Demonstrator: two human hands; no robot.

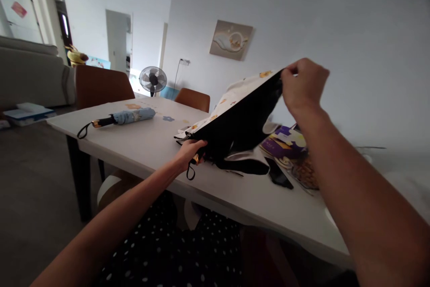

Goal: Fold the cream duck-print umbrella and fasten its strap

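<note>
A loosely folded umbrella (240, 121), black on the inside and white with small orange prints outside, is held above the near side of the table. My left hand (192, 152) is closed round its handle end, where a dark grip with a gold band and a black wrist loop hangs below the fingers. My right hand (304, 85) pinches the canopy's edge and pulls it up and to the right, so the cloth is stretched between both hands. Further left on the table lies a second umbrella (134, 116), light blue, furled, with a black and gold handle.
On the white table (124, 152), a dark phone (278, 174) lies right of the canopy, near a purple package (285, 141) and a container of brown pieces (306, 171). Brown chairs (104, 83) stand behind, with a fan (153, 79) beyond. A wall picture (231, 40) hangs ahead.
</note>
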